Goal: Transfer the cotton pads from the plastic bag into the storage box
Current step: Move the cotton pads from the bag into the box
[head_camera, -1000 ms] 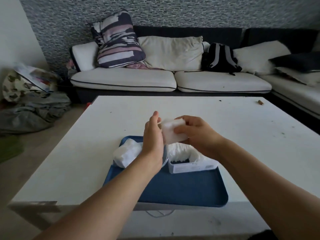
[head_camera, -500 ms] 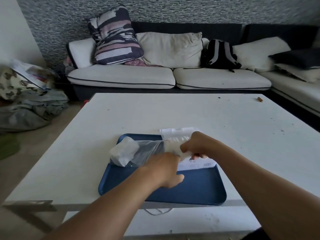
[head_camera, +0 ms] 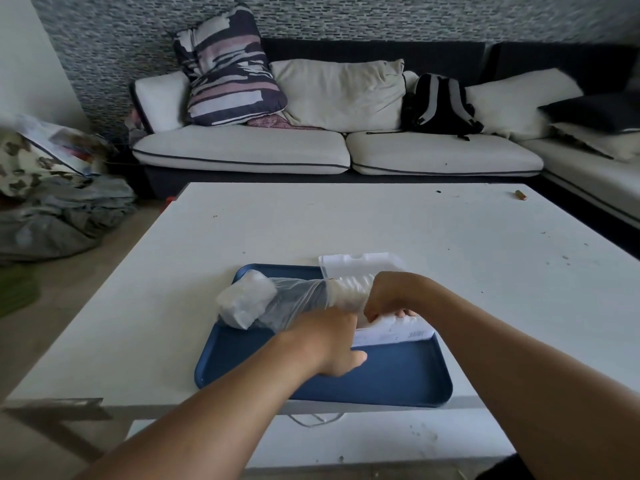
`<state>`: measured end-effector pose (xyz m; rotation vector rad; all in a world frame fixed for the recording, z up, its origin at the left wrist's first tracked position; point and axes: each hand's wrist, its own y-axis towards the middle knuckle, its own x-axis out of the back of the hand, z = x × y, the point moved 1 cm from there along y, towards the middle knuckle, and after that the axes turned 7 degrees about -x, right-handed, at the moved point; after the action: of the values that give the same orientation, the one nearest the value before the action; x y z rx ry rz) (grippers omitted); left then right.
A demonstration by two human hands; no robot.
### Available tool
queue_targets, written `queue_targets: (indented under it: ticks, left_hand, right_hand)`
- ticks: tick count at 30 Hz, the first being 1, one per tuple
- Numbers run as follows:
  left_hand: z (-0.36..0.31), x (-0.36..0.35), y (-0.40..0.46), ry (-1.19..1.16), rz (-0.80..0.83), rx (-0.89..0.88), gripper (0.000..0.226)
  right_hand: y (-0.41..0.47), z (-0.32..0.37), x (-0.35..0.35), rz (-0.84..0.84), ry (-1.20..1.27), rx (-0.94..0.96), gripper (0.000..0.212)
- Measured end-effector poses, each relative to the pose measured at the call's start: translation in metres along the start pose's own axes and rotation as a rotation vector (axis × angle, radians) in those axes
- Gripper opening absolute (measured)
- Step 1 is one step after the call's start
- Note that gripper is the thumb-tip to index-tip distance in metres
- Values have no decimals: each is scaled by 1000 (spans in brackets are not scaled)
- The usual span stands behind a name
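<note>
Crinkly clear plastic bag point(head_camera: 277, 303) of white cotton pads point(head_camera: 244, 301) lying on glossy blue rectangular tray point(head_camera: 391, 379), white desk point(head_camera: 311, 226). Right hand point(head_camera: 389, 294) fingers curling, pressing pads into white storage box point(head_camera: 391, 329). Left hand point(head_camera: 327, 344) fingers hidden; grip unclear.

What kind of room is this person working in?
Most likely a home living room. A long corner sofa with loose cushions, one of them striped, runs along a patterned wall, a backpack sits on it, and the work is done on a low white table in front.
</note>
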<state>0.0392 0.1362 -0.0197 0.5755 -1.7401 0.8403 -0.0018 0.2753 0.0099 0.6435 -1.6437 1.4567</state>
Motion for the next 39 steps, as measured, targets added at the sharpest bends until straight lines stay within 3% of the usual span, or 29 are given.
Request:
queue_targets:
  ticks: [3,6,10,14,16,21,23,27,29,33,36,39]
  left_hand:
    - [1,-1,1,7,5,-11,38]
    - [1,-1,2,-18,21,-28,43]
    - [0,-2,2,-54,54,-12,19]
    - [1,-10,7,-107,66,-36,23]
    - [1,-12,10,-145,79,-34,40]
    - [4,-16,11,-192,91,-25,60]
    - [6,-18,12,-194,74,-27,58]
    - [9,-17,13,-229,62,-36,60]
    - [11,-18,12,-243,57,-30,60]
    - [6,0,0,-229,68,-21,48]
    - [24,42,-26,-578,-192,18,30]
    - [86,66,-56,-647,-638,221,20]
  right_hand:
    - [6,5,-7,-25,-117,-7,27]
    - [11,4,-11,-51,-52,-31,22]
    - [15,-9,-6,-132,177,-89,31]
    - [14,-14,-8,-322,122,-104,44]
    - [15,-15,-9,-329,134,-90,44]
    - [-6,-24,13,-346,457,212,21]
    - [-19,-17,13,-204,451,285,22]
    - [-22,1,-10,187,59,170,36]
    - [-20,0,-14,224,-38,102,47]
    - [-21,2,-9,108,-47,235,24]
    - [-25,11,4,-143,241,404,27]
    - [-31,31,1,-138,416,547,25]
